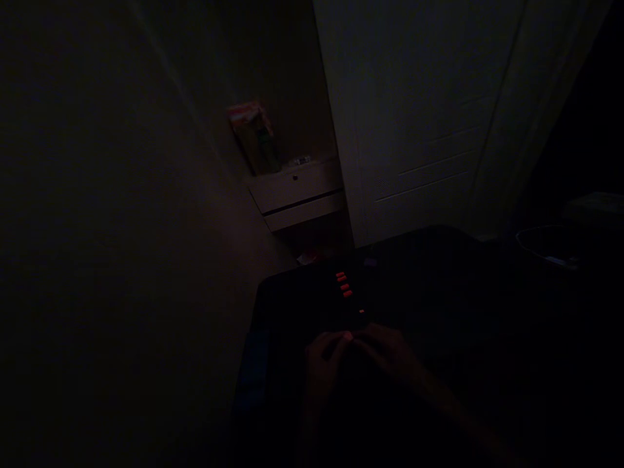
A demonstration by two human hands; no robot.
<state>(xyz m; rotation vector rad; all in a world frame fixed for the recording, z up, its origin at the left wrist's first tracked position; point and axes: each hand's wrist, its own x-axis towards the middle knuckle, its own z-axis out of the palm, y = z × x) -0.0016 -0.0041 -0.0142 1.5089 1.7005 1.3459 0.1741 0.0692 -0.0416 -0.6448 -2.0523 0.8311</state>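
Observation:
The room is very dark, so details are faint. My left hand (325, 361) and my right hand (390, 351) meet over a dark table (414, 279). Their fingertips pinch together around a small red piece (348, 336), mostly covered by the fingers; its exact kind cannot be made out. Beyond the hands, several small bright red pieces (345, 286) lie in a short row on the tabletop. A smaller pale reddish bit (361, 311) rests between that row and my right hand.
A blue flat object (256, 361) lies at the table's left edge. Behind the table stand a drawer unit (297, 195) with a bag-like package (253, 136) on it, and a pale door (409, 130). A thin-rimmed round item (548, 229) is dimly visible at right.

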